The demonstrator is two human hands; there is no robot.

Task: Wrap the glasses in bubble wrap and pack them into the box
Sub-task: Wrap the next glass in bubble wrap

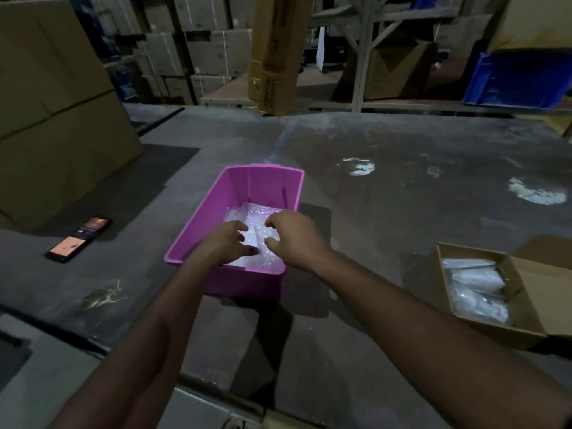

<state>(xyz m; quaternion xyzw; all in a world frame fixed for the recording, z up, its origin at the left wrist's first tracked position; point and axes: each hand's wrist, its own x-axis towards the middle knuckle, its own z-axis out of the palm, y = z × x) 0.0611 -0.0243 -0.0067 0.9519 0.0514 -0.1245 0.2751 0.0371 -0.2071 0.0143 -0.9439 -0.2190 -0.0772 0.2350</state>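
Both hands over the pink bin (216, 196) on the grey tabletop (387, 212). Left hand (227, 243) and right hand (294, 238) hover with fingers loosely curled, each grip apart, holding nothing, just above the bubble wrap bundles (247, 224) lying inside the bin. Cardboard box (495, 326) at right holds more wrapped bundles (476, 286). Phone (79, 238) lies left of the bin.

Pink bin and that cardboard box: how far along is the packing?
Done: bubble-wrapped bundles already lie in the cardboard box at right. In hand: the left hand and right hand reach into the pink bin, fingers curled over the bubble wrap; no firm grip shows. Left: whatever that wrap holds, which I cannot make out.
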